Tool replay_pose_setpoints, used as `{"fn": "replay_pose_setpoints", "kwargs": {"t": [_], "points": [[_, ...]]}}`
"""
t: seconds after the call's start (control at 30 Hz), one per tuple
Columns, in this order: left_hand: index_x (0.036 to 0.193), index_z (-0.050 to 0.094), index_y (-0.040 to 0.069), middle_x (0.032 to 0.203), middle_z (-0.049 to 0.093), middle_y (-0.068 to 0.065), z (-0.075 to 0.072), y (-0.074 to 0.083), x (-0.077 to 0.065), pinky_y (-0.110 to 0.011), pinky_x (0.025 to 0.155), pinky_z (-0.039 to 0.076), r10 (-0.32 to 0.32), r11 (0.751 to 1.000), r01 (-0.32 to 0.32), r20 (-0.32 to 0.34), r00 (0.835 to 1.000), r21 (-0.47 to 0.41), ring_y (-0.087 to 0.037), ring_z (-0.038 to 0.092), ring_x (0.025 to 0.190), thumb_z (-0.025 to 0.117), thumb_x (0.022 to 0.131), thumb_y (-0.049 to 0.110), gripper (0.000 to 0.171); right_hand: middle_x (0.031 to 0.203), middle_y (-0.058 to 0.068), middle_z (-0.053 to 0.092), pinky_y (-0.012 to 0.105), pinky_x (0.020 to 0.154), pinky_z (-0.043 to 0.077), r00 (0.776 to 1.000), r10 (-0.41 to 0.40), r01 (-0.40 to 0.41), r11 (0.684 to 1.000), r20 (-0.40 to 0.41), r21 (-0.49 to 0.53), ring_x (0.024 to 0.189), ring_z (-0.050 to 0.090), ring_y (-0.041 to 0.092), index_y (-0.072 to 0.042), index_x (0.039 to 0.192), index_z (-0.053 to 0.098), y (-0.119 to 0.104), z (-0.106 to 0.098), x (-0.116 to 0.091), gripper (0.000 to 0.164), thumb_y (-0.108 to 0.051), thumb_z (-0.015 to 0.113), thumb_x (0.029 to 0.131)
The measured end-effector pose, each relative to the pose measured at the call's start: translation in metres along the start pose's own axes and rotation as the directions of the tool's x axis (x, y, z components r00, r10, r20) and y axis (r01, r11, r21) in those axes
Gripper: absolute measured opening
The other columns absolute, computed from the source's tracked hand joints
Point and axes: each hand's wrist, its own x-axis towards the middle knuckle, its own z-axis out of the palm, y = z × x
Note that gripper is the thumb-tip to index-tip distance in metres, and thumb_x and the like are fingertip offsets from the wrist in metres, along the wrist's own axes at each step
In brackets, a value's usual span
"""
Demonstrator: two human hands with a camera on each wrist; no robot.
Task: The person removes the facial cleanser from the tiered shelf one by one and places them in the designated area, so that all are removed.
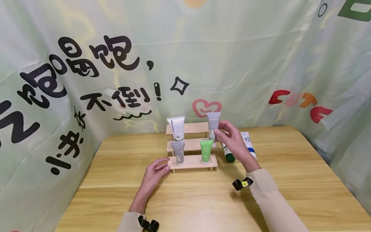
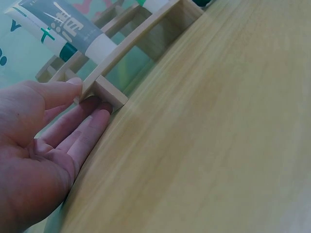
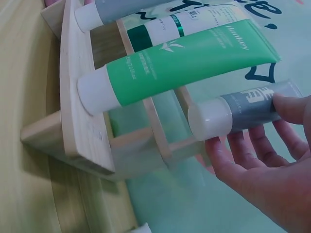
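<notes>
A three-step wooden display stand (image 1: 191,162) stands on the table. My left hand (image 1: 155,173) pinches the left end of its lowest step, thumb at the board's edge and fingers by the leg. With thumb and fingers, my right hand (image 1: 233,141) holds a grey tube (image 3: 250,104), white cap downward, at the right end of the middle step. On the lowest step stand another grey tube (image 1: 178,152) at left and a green tube (image 1: 206,150) at right, both on white caps. A white tube (image 1: 176,128) stands behind, at the middle step's left.
Right of the stand, a tube with a dark green cap (image 1: 230,157) and a white-and-blue tube (image 1: 247,141) lie on the wooden table (image 1: 116,180), partly hidden by my right hand. A printed cloth (image 1: 246,71) hangs behind the table and along its sides.
</notes>
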Motion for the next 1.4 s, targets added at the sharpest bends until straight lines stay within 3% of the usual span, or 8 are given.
{"fn": "replay_pose_setpoints", "kwargs": {"t": [0.27,0.53,0.7,0.93,1.2,1.3,1.4], "points": [[0.131,0.068,0.004,0.124,0.07,-0.021,-0.001,-0.002,0.0,-0.025,0.089,0.058,-0.015,0.999,0.016,0.007,1.0,-0.033,-0.025,0.069,0.114,0.075,0.095,0.007,0.037,0.142,0.025,0.05,0.033,0.089,0.06,0.998,0.029,-0.031,0.999,-0.051,-0.038,0.126,0.052,0.037,-0.002,0.144,0.042,-0.006,-0.016,-0.013,0.047,-0.028,0.056,0.108],[0.131,0.068,0.007,0.127,0.069,-0.019,0.001,-0.002,0.003,-0.028,0.092,0.058,0.006,1.0,-0.006,0.008,1.0,-0.004,-0.028,0.067,0.118,0.076,0.095,0.012,0.038,0.129,0.017,0.057,0.025,0.081,0.06,0.984,-0.029,0.015,0.996,-0.175,-0.083,0.111,0.059,0.019,0.0,0.144,0.047,-0.014,-0.034,-0.025,0.047,-0.027,0.058,0.107],[0.131,0.068,0.006,0.125,0.07,-0.02,0.002,0.0,0.005,-0.028,0.091,0.058,0.009,1.0,-0.009,0.014,1.0,-0.014,-0.029,0.067,0.117,0.076,0.095,0.011,0.038,0.123,0.007,0.06,0.022,0.08,0.06,0.974,-0.024,-0.003,0.993,-0.225,-0.121,0.109,0.06,0.013,-0.002,0.144,0.049,-0.014,-0.046,-0.033,0.049,-0.029,0.06,0.106],[0.129,0.069,0.006,0.124,0.07,-0.021,0.003,0.002,0.007,-0.026,0.091,0.058,0.006,1.0,-0.005,0.019,1.0,-0.027,-0.029,0.067,0.117,0.075,0.094,0.006,0.035,0.126,0.001,0.06,0.022,0.08,0.058,0.97,0.049,-0.082,0.988,-0.238,-0.131,0.111,0.059,0.01,-0.008,0.147,0.049,-0.003,-0.062,-0.043,0.049,-0.033,0.059,0.106],[0.129,0.069,0.007,0.124,0.07,-0.02,0.002,0.0,0.005,-0.025,0.09,0.058,-0.003,1.0,0.003,0.009,1.0,-0.027,-0.028,0.067,0.117,0.075,0.094,0.006,0.036,0.129,0.008,0.059,0.026,0.078,0.057,0.985,0.064,-0.092,0.981,-0.162,-0.172,0.108,0.061,0.008,-0.013,0.156,0.04,0.006,-0.075,-0.05,0.054,-0.021,0.059,0.106],[0.13,0.07,0.008,0.125,0.07,-0.019,0.0,-0.002,0.003,-0.025,0.09,0.058,-0.005,1.0,0.005,-0.001,1.0,-0.003,-0.028,0.067,0.118,0.076,0.094,0.008,0.036,0.127,0.003,0.062,0.024,0.078,0.056,0.98,0.065,-0.098,0.981,-0.19,-0.169,0.107,0.061,0.007,-0.016,0.156,0.041,0.009,-0.078,-0.05,0.055,-0.023,0.061,0.105],[0.13,0.069,0.008,0.125,0.07,-0.019,-0.001,-0.001,0.002,-0.026,0.09,0.058,-0.001,1.0,0.001,-0.006,1.0,0.011,-0.028,0.067,0.117,0.076,0.094,0.008,0.036,0.12,-0.007,0.065,0.022,0.076,0.056,0.971,0.063,-0.088,0.991,-0.232,-0.101,0.106,0.061,0.006,-0.017,0.154,0.045,0.011,-0.085,-0.049,0.052,-0.022,0.062,0.105]]}}
